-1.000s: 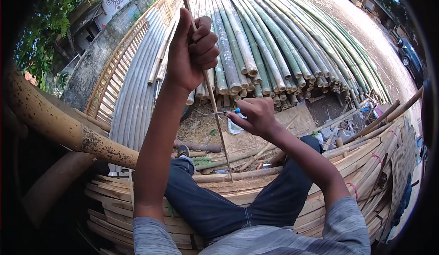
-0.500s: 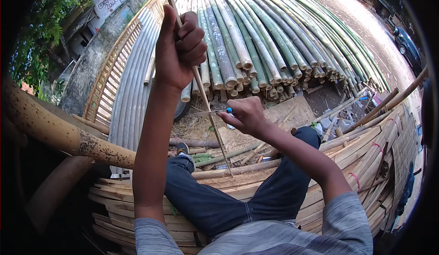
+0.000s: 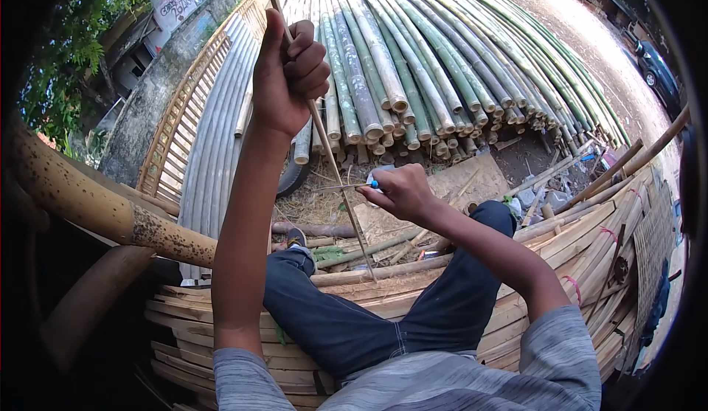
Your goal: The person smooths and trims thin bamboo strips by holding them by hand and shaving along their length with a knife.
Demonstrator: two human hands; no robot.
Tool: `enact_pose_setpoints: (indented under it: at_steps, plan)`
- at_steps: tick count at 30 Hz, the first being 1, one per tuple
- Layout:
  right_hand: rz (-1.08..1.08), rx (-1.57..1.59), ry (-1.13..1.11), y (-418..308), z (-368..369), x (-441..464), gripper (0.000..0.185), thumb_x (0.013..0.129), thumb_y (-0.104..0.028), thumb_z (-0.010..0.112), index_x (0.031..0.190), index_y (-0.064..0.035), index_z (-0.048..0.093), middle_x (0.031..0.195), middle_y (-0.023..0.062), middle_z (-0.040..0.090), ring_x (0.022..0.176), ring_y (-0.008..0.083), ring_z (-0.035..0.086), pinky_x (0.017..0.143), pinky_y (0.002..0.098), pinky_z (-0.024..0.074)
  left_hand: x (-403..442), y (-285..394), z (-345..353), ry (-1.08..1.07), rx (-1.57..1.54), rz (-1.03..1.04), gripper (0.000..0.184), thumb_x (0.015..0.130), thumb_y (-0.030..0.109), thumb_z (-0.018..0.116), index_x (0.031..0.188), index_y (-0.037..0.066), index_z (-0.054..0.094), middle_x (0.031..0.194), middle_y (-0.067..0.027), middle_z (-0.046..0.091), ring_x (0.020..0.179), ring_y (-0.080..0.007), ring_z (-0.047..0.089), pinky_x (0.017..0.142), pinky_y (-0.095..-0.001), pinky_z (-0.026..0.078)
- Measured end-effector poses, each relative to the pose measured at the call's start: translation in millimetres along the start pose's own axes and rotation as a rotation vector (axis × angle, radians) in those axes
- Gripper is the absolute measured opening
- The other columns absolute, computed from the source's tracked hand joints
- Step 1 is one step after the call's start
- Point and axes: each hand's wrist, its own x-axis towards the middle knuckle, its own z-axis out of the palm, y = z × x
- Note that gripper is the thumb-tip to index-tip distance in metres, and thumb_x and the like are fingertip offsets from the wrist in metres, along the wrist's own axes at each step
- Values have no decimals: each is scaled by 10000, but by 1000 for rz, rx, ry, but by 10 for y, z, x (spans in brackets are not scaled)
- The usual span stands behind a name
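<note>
My left hand (image 3: 291, 79) is raised and closed around a long, thin bamboo strip (image 3: 329, 145), thumb pointing up along it. The strip slants down between my knees, its lower end by the bamboo at the edge of my seat. Lower and to the right, my right hand (image 3: 402, 193) grips a small knife (image 3: 375, 184). Only a blue bit of its handle shows past the fingers. The narrow blade lies across the strip and seems to touch it.
Bamboo poles (image 3: 398, 64) are piled ahead, cut ends facing me. Split bamboo slats (image 3: 221, 315) lie beneath and beside my legs. At left are a thick spotted bamboo pole (image 3: 88, 197) and corrugated sheeting (image 3: 214, 130). A dark tyre (image 3: 293, 177) sits beyond my left arm.
My right hand and the knife have shifted slightly down and to the right, so the blade crosses the strip a little lower. My left hand keeps its grip, almost unmoved.
</note>
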Motion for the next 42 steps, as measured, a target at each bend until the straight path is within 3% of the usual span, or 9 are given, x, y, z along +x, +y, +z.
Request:
enact_pose_setpoints:
  at_steps: [8,10,12,15,22,24,29,38,42]
  plan:
    - [-30,9,45,-77,160,-129,460,889,-481,573,624,-108,527,476,66,527,410,259,543,403,404,376,46,-60,71,-15,-2,-9,472,972,546,400,722,150,347,516,80,210,406,-31,161,362,-214,141]
    - [-15,-118,-410,-66,483,-805,485,900,-516,531,647,-102,562,483,81,537,428,275,563,409,411,397,23,-46,8,5,39,19,467,973,544,399,729,149,350,519,80,209,406,-30,159,363,-213,140]
    - [70,-64,-511,98,812,-1466,507,904,-538,503,663,-99,583,492,96,544,432,288,573,403,412,414,14,-9,-16,1,31,15,470,971,549,400,726,151,353,520,81,207,405,-31,153,363,-213,140]
    - [24,-124,-467,44,719,-1274,497,902,-532,509,669,-99,583,519,109,562,440,293,581,395,405,423,33,-42,44,-11,51,15,469,969,553,402,730,151,363,522,83,210,415,-32,161,369,-211,148]
    - [46,-60,191,-26,-329,191,430,829,-361,684,589,-88,455,489,70,479,409,252,497,407,381,338,194,-160,34,-7,-11,-45,467,966,554,408,739,147,380,523,80,217,421,-32,176,378,-209,149]
    - [48,-43,214,33,-299,177,428,825,-365,689,593,-84,463,485,77,478,406,252,497,402,383,336,205,-177,52,-42,4,-56,470,961,561,413,736,149,382,522,82,219,419,-31,176,375,-207,147]
    - [-69,-146,-489,215,656,-1144,529,913,-544,495,612,-111,542,454,103,531,374,250,547,362,389,390,212,-161,-2,41,89,-19,468,961,560,418,734,152,383,521,85,224,419,-31,173,372,-205,149]
    - [-12,-148,146,89,-308,128,456,854,-455,632,596,-112,478,481,62,508,407,237,540,384,369,364,253,-149,-134,-237,-179,-113,426,979,503,433,750,152,356,534,76,238,418,-33,190,383,-206,163]
    - [-23,-1,11,217,183,-309,449,852,-442,635,587,-112,485,448,69,487,385,255,519,385,383,355,249,-106,-174,-213,-193,-138,397,964,457,504,754,153,358,529,78,236,415,-27,193,384,-205,155]
